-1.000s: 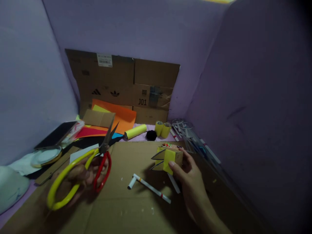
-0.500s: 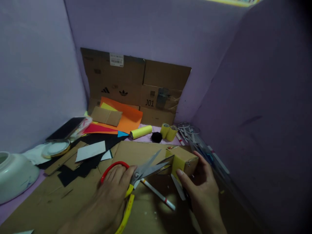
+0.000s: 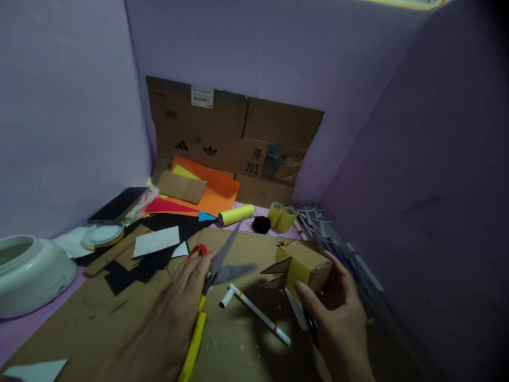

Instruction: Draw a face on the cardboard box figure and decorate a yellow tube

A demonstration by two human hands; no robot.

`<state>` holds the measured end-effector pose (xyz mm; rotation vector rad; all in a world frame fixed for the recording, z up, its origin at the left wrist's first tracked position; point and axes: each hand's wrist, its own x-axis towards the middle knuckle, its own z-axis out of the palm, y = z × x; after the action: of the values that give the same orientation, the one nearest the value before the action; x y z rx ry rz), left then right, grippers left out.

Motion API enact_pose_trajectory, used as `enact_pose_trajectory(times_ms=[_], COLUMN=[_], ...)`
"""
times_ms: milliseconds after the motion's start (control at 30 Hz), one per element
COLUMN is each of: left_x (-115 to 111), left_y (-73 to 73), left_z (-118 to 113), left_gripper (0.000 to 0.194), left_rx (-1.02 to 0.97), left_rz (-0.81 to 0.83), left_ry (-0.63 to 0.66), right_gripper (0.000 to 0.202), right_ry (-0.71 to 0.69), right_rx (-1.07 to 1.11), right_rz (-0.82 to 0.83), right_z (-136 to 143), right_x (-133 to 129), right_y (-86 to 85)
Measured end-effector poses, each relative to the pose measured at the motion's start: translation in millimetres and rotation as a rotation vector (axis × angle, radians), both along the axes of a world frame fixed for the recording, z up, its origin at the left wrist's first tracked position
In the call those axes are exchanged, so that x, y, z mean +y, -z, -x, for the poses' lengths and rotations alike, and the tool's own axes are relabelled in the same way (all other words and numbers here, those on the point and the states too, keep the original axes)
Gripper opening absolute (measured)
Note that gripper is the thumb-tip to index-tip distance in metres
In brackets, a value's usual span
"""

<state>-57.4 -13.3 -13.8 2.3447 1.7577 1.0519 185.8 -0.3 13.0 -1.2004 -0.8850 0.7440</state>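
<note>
My left hand [image 3: 181, 302] is closed on a pair of scissors [image 3: 218, 270] with one red and one yellow handle; the blades stand apart and point up and right. Between thumb and fingers, my right hand [image 3: 338, 307] holds a small cardboard box [image 3: 308, 262] partly covered in yellow. Two pointed cardboard pieces [image 3: 274, 273] stick out from the box's left side, a short gap from the blades. Below them a white marker [image 3: 260, 314] lies on the cardboard sheet, its cap end [image 3: 226, 297] beside it.
Behind are a yellow roll [image 3: 236, 215], a black fuzzy ball [image 3: 261, 224] and two yellow tubes [image 3: 281, 216]. Orange paper [image 3: 220, 191] and a phone [image 3: 117, 204] lie at the back left. A white pot [image 3: 35, 276] stands at far left; markers line the right wall.
The scissors have drawn back left from the box's pointed pieces, with their blades wider apart. The whole view has shifted slightly, moving the background to the right.
</note>
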Motion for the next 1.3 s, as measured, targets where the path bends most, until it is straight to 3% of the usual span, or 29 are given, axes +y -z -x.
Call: enact_pose_trajectory(times_ms=[200, 400, 600, 1067, 1300], left_x=[2, -9, -17, -15, -18], left_y=[-6.3, -13.1, -5.2, -11.7, -10.9], left_z=[-9, -23, -22, -23, -20], left_gripper=[0.049, 0.052, 0.063, 0.057, 0.057], left_rx=[0.119, 0.295, 0.368, 0.375, 0.316], left_rz=[0.074, 0.145, -0.003, -0.069, 0.079], left_ry=[-0.01, -0.014, 0.056, 0.111, 0.129], right_gripper=[0.081, 0.084, 0.081, 0.075, 0.075], right_ry=[-0.006, -0.002, 0.02, -0.002, -0.027], right_rx=[0.01, 0.017, 0.012, -0.079, -0.085], right_rz=[0.008, 0.011, 0.01, -0.059, -0.048], right_z=[0, 3, 5, 7, 4], right_x=[0, -2, -6, -12, -12], right_y=[-1.2, -0.9, -0.3, 1.9, 5.1])
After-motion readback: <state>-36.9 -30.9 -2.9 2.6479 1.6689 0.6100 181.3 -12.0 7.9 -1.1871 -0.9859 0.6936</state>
